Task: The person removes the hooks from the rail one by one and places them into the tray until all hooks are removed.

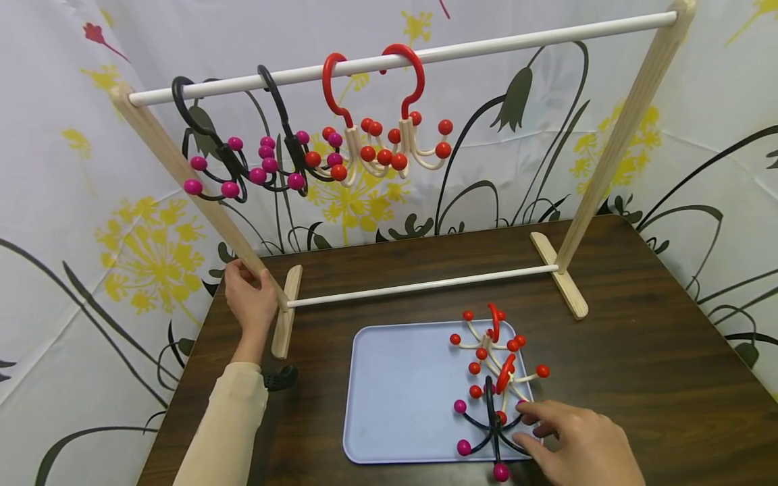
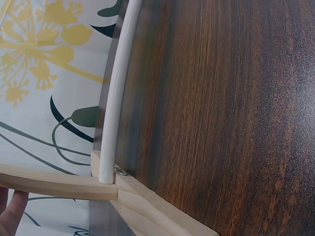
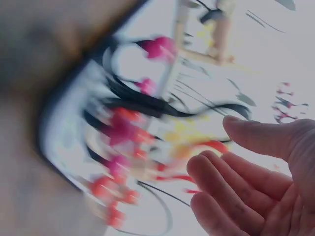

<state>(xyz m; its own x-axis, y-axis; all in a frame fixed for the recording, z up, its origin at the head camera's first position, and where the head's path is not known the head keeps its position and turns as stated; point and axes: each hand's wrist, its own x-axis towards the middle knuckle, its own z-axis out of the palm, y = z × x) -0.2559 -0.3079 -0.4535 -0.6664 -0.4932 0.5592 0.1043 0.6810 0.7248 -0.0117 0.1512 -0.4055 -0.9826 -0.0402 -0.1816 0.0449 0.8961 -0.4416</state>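
My left hand (image 1: 250, 297) grips the left wooden post (image 1: 209, 202) of a hanging rack low down, above its foot. In the left wrist view, fingertips (image 2: 18, 199) show against that post. My right hand (image 1: 577, 439) is beside a black multi-arm hanger with magenta ball tips (image 1: 491, 422), its thumb and fingers apart and nothing gripped between them. That black hanger rests hook-up at the right end of a light blue tray (image 1: 401, 391). Behind it on the tray are two cream hangers with red hooks and red balls, a farther one (image 1: 495, 324) and a nearer one (image 1: 506, 374).
From the rack's white top bar (image 1: 486, 47) hang two black hangers (image 1: 227, 158) at left and two red-hooked cream ones (image 1: 406, 125) farther right. A white lower bar (image 1: 419, 287) joins the feet, behind the tray. The dark wooden table (image 1: 656, 351) meets a flowered curtain (image 1: 717, 81).
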